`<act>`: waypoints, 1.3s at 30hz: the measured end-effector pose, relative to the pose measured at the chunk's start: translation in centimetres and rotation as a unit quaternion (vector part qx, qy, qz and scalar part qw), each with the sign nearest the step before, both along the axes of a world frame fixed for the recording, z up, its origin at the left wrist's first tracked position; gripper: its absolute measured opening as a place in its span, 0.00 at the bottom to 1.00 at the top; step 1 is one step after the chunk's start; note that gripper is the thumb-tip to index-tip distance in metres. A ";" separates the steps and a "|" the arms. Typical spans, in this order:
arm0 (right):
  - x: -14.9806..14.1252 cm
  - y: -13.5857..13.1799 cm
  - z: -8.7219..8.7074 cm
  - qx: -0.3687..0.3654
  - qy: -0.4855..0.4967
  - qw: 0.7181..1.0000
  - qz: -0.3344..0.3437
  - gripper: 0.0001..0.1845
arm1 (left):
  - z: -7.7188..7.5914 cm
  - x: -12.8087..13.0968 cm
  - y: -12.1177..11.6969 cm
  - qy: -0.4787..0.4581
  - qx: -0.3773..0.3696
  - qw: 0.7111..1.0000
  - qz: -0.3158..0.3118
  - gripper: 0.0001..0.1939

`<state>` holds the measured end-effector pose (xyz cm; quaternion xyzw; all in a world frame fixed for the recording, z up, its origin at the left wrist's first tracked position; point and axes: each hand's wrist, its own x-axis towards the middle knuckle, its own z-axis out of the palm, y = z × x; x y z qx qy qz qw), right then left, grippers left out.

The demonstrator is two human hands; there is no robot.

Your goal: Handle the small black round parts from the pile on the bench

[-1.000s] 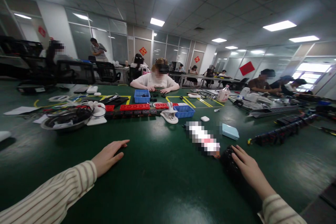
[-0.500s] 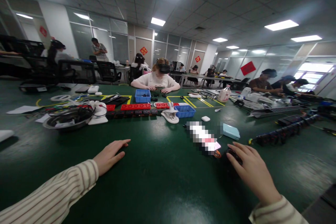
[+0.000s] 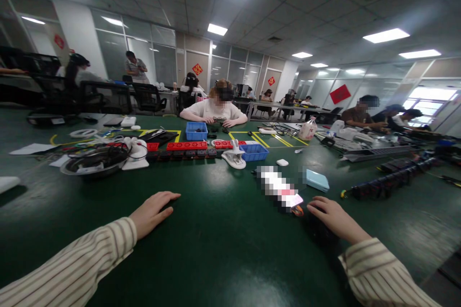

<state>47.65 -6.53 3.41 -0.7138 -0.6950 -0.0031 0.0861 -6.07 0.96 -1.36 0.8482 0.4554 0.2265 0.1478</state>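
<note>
My left hand (image 3: 153,213) lies flat on the green table (image 3: 223,249), palm down, fingers stretched out, holding nothing. My right hand (image 3: 334,219) rests on a small black object (image 3: 317,234) on the table, its fingers close together and draped over it; most of the object is hidden under the hand. Just left of the right fingertips lies a pixelated white and pink item (image 3: 281,189). Both arms wear striped sleeves.
Beyond the hands are a light blue case (image 3: 317,181), a white clip stand (image 3: 234,157), two blue bins (image 3: 254,152) (image 3: 195,131), red socket strips (image 3: 185,146), and a metal bowl of cables (image 3: 94,162). Black strips (image 3: 389,182) lie at right. A person (image 3: 216,108) sits opposite.
My right hand lifted with spread fingers, then came down on the black object with the arm drawn further inward. My left hand has barely moved.
</note>
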 end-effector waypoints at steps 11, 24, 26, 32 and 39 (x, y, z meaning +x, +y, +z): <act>1.8 -1.1 0.3 0.044 -0.032 0.995 -0.082 0.30 | -0.1 -0.2 0.1 0.008 0.013 1.000 -0.003 0.23; 3.1 -0.5 0.7 -0.008 0.048 0.994 -0.099 0.26 | -0.2 -0.2 0.2 0.011 0.023 1.000 -0.007 0.22; 3.1 -0.6 1.0 -0.014 0.069 0.991 -0.110 0.26 | -0.2 -0.1 0.1 0.013 0.024 1.000 -0.011 0.22; -3.7 -3.2 5.3 0.289 0.225 0.927 -0.075 0.26 | 0.2 0.0 0.0 0.010 0.010 1.000 -0.008 0.23; -23.8 -1.8 6.6 0.320 0.267 0.871 0.259 0.16 | 1.1 0.8 -1.0 0.051 0.043 0.997 -0.038 0.22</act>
